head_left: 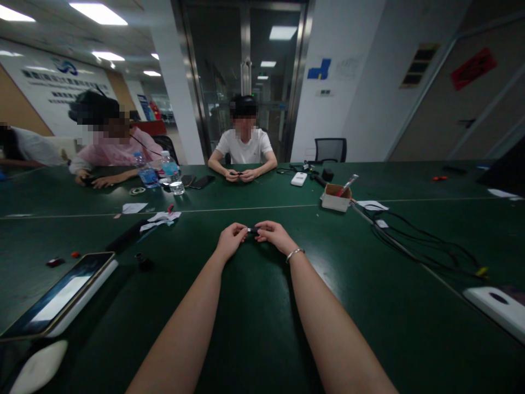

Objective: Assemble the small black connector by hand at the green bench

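Between my two hands is a small black stick with a silver end (251,230), held level a little above or on the green table; its exact kind is too small to make out. My left hand (231,241) pinches the silver end between thumb and fingers. The black end sits in the closed fingers of my right hand (275,236), which partly cover it. A silver bracelet (295,254) circles my right wrist. Both forearms reach forward across the table.
Left on the green table (254,328) lie a phone on a white block (69,295), a white mouse (39,364) and crumpled paper (161,220). A small box (336,200), black cables (426,241) and a white device (498,306) are right. Water bottles (172,172) and co-workers are opposite.
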### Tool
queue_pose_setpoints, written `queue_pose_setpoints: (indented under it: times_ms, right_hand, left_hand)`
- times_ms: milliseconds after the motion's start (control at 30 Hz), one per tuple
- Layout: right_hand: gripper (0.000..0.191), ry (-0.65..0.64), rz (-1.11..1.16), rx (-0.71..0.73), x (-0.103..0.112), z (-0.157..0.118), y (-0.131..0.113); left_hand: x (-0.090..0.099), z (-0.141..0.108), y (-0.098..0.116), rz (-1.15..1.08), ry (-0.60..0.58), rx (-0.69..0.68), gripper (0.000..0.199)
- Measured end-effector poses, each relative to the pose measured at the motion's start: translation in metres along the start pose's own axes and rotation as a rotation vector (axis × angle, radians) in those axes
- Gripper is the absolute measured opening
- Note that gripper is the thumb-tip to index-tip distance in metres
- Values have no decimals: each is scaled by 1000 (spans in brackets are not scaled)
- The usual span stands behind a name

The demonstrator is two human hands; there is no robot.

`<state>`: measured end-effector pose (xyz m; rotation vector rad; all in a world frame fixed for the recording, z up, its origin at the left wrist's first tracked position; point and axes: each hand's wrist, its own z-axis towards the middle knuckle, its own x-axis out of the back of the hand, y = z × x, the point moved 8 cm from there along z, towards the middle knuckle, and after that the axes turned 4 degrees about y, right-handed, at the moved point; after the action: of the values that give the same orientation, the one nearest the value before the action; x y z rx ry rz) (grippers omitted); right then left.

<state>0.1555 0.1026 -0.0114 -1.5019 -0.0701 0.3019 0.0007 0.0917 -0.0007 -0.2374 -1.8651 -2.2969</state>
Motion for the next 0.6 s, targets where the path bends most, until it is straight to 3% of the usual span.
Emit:
queue_pose_setpoints:
  times_ms: [600]
  right_hand:
    - [21,1,3,-13,-1,-1,-1]
  left_hand:
    - [0,3,-4,69,-6,11,37]
